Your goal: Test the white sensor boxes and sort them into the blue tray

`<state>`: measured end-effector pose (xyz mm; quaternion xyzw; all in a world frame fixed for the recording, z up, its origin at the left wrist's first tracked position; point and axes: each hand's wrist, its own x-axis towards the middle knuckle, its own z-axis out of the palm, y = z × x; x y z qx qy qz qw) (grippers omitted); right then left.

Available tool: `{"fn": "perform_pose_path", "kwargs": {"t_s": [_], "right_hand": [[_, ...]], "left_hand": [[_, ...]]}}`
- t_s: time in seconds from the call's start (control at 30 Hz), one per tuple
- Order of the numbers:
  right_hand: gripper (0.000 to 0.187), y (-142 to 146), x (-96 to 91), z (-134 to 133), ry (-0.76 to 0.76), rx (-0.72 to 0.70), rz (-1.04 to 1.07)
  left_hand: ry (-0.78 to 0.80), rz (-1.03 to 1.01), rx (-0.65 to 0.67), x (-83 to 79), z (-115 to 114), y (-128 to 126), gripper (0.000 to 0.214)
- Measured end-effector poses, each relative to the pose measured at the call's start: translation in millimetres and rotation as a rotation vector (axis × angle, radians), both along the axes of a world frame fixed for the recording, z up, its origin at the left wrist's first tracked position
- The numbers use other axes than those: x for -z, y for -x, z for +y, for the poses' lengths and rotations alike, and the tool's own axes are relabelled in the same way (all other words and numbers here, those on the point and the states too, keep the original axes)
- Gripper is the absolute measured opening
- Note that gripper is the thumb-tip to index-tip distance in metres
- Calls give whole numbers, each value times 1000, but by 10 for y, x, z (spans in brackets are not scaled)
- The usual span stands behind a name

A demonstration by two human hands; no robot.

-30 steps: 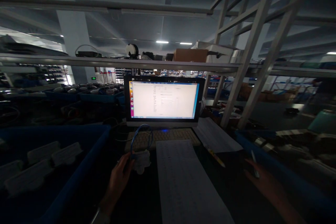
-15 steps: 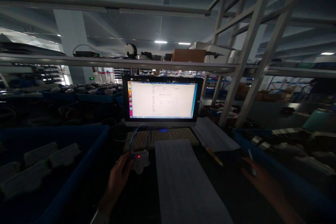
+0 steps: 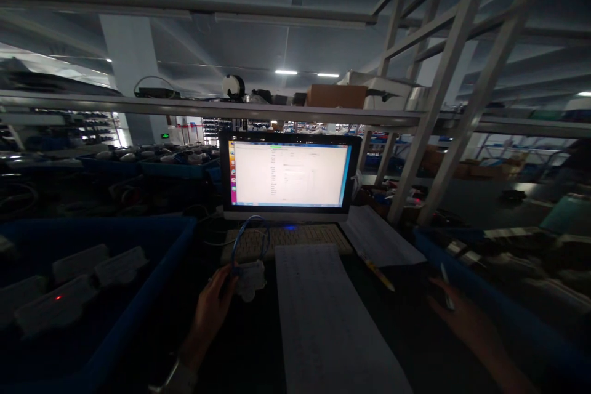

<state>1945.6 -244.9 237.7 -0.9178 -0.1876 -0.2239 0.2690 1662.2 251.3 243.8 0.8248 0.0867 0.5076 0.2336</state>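
Note:
My left hand [image 3: 213, 308] grips a small white device [image 3: 250, 277] with a blue cable [image 3: 249, 235] looping up from it, just in front of the keyboard [image 3: 295, 237]. My right hand [image 3: 457, 314] rests at the edge of the blue bin on the right and holds a pen [image 3: 446, 287] between its fingers. A long printed paper sheet [image 3: 323, 320] lies on the dark desk between both hands. Behind the keyboard stands a lit monitor [image 3: 289, 173].
A blue bin [image 3: 152, 277] at left holds several white devices [image 3: 78, 286], one showing a red light. Another blue bin [image 3: 489, 301] sits at right with parts. More papers [image 3: 378, 240] and a yellow pencil [image 3: 376, 271] lie right of the keyboard. A metal shelf frame [image 3: 438, 92] rises overhead.
The red light on the device in my left hand has gone out. A red light now glows on a device in the left bin. Both hands have barely moved.

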Motion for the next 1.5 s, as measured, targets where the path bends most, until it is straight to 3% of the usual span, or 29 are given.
{"fn": "perform_pose_path", "kwargs": {"t_s": [0.53, 0.9, 1.5], "right_hand": [[45, -45, 0, -26, -3, 10, 86], [56, -31, 2, -22, 32, 53, 133], [52, 2, -28, -5, 27, 43, 116]], "left_hand": [[140, 60, 10, -87, -93, 10, 28], [141, 34, 1, -50, -82, -1, 30], [91, 39, 29, -26, -48, 14, 26]]}}
